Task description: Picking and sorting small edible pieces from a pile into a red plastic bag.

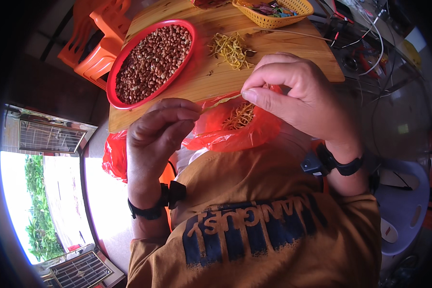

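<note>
Between my two hands stretches a thin yellowish dried strand (221, 102), which looks like a dried lily flower. My left hand (162, 126) pinches its left end between thumb and fingers. At the other end, the thumb and forefinger of my right hand (288, 86) grip it. Below the strand lies an open red plastic bag (234, 138) in my lap, with many orange-brown dried strands (240, 116) inside. A loose pile of yellow dried strands (232, 50) rests on the wooden table (208, 77) beyond the bag.
A red basin (111, 97) full of shelled peanuts (154, 61) stands at the table's left. At the back are a yellow basket (273, 23) with small wrapped items and a thin stick (291, 33). Orange chairs (97, 54) stand left; a pale plastic stool (399, 205) is at right.
</note>
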Demonstrator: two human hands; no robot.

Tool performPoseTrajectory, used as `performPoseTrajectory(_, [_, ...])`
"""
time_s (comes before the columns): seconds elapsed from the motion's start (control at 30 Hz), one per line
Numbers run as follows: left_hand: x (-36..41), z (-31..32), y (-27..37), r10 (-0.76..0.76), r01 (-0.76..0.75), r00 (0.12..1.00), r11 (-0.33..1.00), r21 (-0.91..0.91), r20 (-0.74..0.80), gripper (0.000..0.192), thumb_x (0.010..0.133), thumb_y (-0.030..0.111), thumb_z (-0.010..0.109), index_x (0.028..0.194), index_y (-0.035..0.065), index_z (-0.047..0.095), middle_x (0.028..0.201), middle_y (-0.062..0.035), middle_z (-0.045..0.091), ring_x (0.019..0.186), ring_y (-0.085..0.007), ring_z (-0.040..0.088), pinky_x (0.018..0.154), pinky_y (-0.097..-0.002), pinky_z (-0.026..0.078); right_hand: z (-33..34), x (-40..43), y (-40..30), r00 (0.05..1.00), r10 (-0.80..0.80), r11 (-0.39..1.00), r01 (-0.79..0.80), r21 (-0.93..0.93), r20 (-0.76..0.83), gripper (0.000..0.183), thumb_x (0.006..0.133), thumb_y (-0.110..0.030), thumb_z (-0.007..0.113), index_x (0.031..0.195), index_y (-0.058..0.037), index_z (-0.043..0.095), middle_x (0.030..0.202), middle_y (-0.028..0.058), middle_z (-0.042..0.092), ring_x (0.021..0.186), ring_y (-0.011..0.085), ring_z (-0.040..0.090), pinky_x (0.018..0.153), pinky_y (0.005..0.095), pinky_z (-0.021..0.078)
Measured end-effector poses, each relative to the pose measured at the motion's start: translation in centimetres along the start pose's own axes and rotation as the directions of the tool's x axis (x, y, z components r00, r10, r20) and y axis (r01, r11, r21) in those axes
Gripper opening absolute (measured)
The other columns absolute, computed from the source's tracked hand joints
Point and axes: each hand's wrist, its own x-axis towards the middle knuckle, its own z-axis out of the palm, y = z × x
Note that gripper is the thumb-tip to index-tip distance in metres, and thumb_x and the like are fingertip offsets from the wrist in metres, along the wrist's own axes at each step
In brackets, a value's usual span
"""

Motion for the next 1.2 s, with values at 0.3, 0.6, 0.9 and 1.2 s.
performPoseTrajectory(0.3, [1.4, 0.1, -3.9, -0.045, -0.078, 0.967, 0.884, 0.462, 0.251, 0.011, 0.082, -0.003, 0.062, 0.091, -0.0005, 0.066, 0.097, -0.0092, 0.066, 0.090, -0.0165, 0.063, 0.078, -0.0282, 0.050, 0.2, -0.8, 3.7, 0.985, -0.098, 0.875, 0.153, -0.460, 0.142, 0.010, 0.074, -0.012, 0.068, 0.077, -0.0029, 0.068, 0.079, 0.0107, 0.062, 0.079, 0.0288, 0.059, 0.075, 0.0381, 0.0483])
performPoseTrajectory(0.6, [1.7, 0.4, -5.4, -0.161, -0.231, 0.822, 0.782, 0.578, 0.547, 0.017, 0.083, 0.004, 0.064, 0.099, 0.0009, 0.065, 0.099, -0.0103, 0.066, 0.091, -0.0227, 0.064, 0.079, -0.0321, 0.051, 0.1, -1.3, 3.6, 0.980, 0.177, 0.830, -0.099, -0.548, 0.091, 0.018, 0.075, -0.017, 0.066, 0.085, -0.0030, 0.063, 0.088, 0.0136, 0.063, 0.087, 0.0317, 0.061, 0.075, 0.0410, 0.0490])
performPoseTrajectory(0.9, [2.5, 0.3, -4.4, -0.128, -0.335, 0.767, 0.755, 0.564, 0.628, 0.016, 0.085, 0.013, 0.060, 0.096, 0.0031, 0.066, 0.093, -0.0108, 0.066, 0.089, -0.0288, 0.062, 0.078, -0.0367, 0.049, -0.5, -1.1, 3.8, 0.940, 0.303, 0.767, -0.143, -0.625, 0.157, 0.009, 0.078, -0.014, 0.061, 0.076, -0.0063, 0.063, 0.075, 0.0126, 0.064, 0.074, 0.0330, 0.062, 0.066, 0.0423, 0.0491])
performPoseTrajectory(1.2, [2.2, 0.2, -4.5, -0.394, -0.129, 0.734, 0.719, 0.683, 0.553, 0.041, 0.080, 0.020, 0.070, 0.116, 0.0049, 0.059, 0.114, -0.0119, 0.061, 0.097, -0.0240, 0.062, 0.084, -0.0344, 0.050, -0.4, 0.1, 2.5, 0.992, 0.126, 0.897, -0.122, -0.426, -0.018, 0.011, 0.082, -0.014, 0.059, 0.078, -0.0041, 0.063, 0.069, 0.0146, 0.061, 0.064, 0.0330, 0.059, 0.058, 0.0411, 0.0451])
